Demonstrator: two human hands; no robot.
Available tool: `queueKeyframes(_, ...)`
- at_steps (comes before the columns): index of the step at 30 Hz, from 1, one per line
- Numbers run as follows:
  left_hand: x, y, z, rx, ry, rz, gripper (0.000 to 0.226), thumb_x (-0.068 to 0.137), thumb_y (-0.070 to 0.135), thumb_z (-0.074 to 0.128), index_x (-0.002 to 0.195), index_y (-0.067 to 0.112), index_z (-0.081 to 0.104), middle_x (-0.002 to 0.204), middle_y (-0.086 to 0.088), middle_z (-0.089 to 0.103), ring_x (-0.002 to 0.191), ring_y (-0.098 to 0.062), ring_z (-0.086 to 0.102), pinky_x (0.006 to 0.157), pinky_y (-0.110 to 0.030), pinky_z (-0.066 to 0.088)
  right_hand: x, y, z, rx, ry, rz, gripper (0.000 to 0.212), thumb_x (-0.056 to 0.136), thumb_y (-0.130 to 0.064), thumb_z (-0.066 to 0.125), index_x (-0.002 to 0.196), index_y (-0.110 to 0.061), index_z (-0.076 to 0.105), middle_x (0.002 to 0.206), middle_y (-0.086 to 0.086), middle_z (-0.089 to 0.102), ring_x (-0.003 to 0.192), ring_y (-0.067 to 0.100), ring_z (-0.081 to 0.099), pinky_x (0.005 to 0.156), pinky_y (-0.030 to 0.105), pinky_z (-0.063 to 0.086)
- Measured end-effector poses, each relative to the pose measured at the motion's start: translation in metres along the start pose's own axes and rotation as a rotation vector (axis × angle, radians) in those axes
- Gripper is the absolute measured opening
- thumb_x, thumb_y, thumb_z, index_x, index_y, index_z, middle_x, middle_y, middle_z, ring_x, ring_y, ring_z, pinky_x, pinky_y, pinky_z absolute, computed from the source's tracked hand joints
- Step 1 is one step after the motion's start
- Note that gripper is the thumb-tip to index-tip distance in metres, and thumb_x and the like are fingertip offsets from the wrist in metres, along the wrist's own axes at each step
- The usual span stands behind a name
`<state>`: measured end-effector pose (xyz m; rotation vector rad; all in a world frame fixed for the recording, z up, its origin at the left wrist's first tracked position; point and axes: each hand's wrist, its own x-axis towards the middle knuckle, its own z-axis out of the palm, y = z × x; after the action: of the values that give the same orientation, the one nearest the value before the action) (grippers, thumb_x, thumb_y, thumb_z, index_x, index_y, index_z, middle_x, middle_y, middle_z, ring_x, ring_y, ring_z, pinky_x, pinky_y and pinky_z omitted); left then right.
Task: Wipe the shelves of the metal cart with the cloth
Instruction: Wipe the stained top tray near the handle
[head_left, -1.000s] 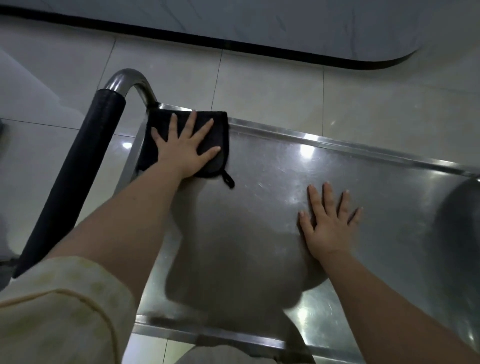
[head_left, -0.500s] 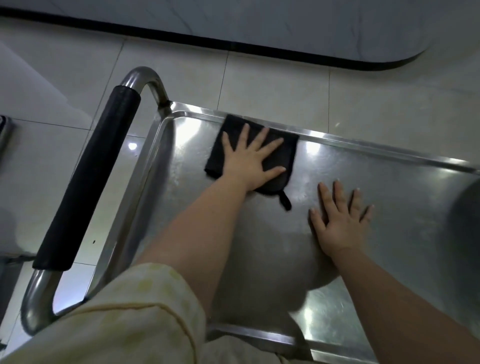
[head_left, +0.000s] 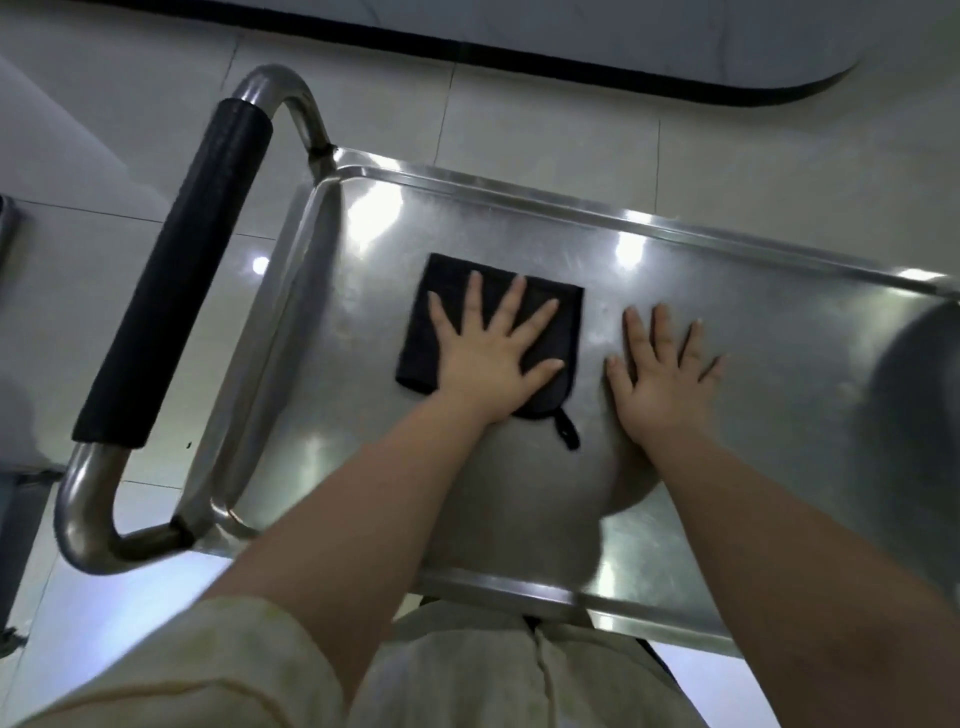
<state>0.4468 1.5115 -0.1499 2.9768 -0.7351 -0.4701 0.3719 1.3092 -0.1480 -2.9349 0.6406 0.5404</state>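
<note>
The metal cart's top shelf (head_left: 519, 223) is a shiny steel tray with a raised rim. A folded black cloth (head_left: 426, 332) with a small hanging loop lies flat near the shelf's middle. My left hand (head_left: 493, 353) presses down on the cloth with fingers straight and spread. Just to the right, my right hand (head_left: 660, 374) rests flat on the bare steel, fingers spread, apart from the cloth.
The cart's push handle (head_left: 176, 291), a steel tube with a black foam grip, curves off the shelf's left end. Pale floor tiles (head_left: 519, 119) surround the cart. A dark-edged counter base (head_left: 571, 67) runs along the top. A dark rounded shadow (head_left: 914, 395) covers the shelf's right end.
My left hand has slid the cloth from the shelf's far left corner rightward and toward me, to the middle. The right hand has stayed flat in place.
</note>
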Motion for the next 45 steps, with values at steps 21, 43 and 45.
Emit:
queueKeyframes(21,-0.043,0.021,0.014,-0.019,0.012,-0.057,0.072,0.081,0.083,0.003,0.146,0.058,-0.011,0.163,0.011,-0.015,0.147,-0.038,-0.018,0.106,-0.075,-0.009,-0.049,0.045,0.036,0.037,0.099,0.017,0.065,0.091,-0.066,-0.002,0.152,-0.046,-0.007,0.164,-0.006,-0.01,0.148,0.039,-0.014,0.112,0.058,-0.019)
queueKeyframes(43,-0.074,-0.068,0.01,-0.057,0.059,-0.303,0.077,0.077,0.086,0.006,0.148,0.058,-0.002,0.164,0.015,-0.007,0.149,-0.036,-0.012,0.105,-0.074,-0.01,-0.056,0.057,0.032,-0.107,0.084,-0.309,0.076,0.083,-0.081,0.008,0.15,-0.051,-0.011,0.162,-0.013,-0.017,0.146,0.037,-0.022,0.111,0.067,-0.012)
queueKeyframes(45,-0.067,-0.014,0.014,-0.054,0.034,-0.197,0.077,0.077,0.085,0.006,0.148,0.057,-0.004,0.163,0.015,-0.011,0.148,-0.039,-0.015,0.103,-0.075,-0.012,-0.056,0.057,0.031,-0.105,0.078,-0.288,0.074,0.084,-0.08,0.006,0.149,-0.052,-0.012,0.162,-0.014,-0.018,0.146,0.035,-0.023,0.111,0.064,-0.016)
